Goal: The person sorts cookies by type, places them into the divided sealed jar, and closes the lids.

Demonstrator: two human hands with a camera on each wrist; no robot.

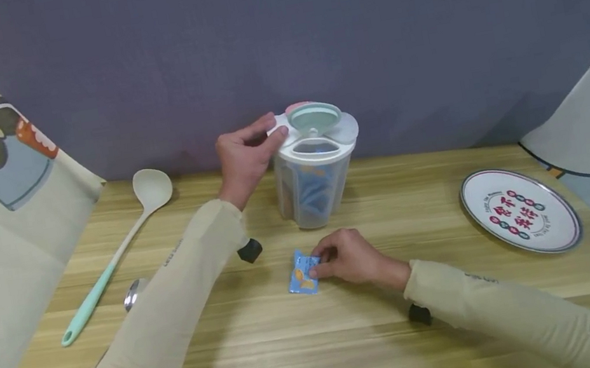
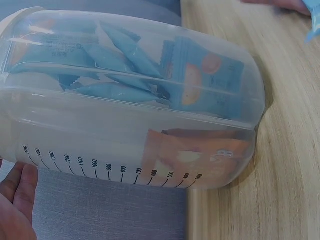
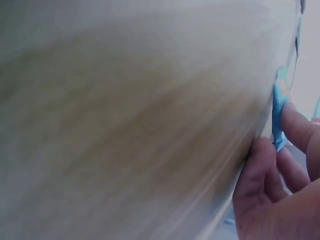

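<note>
A clear plastic food storage container (image 1: 316, 197) with a white lid stands upright at the back of the table. Its mint-green flap (image 1: 315, 118) is raised behind an opening. My left hand (image 1: 247, 156) grips the lid's left edge, thumb on top. Through the container's wall, the left wrist view shows several blue snack packets (image 2: 112, 55) in one compartment and an orange packet (image 2: 200, 160) in another. In front of the container, my right hand (image 1: 351, 257) pinches a blue snack packet (image 1: 302, 276) by its right side, close to the tabletop. The right wrist view shows this packet (image 3: 279, 117) edge-on.
To the left lies a ladle (image 1: 152, 188) with a pale bowl and mint handle. Beside it, a shiny metal object (image 1: 132, 295) is partly hidden by my left sleeve. A white plate (image 1: 559, 226) with red lettering lies at the right. A grey partition (image 1: 396, 52) rises behind the table.
</note>
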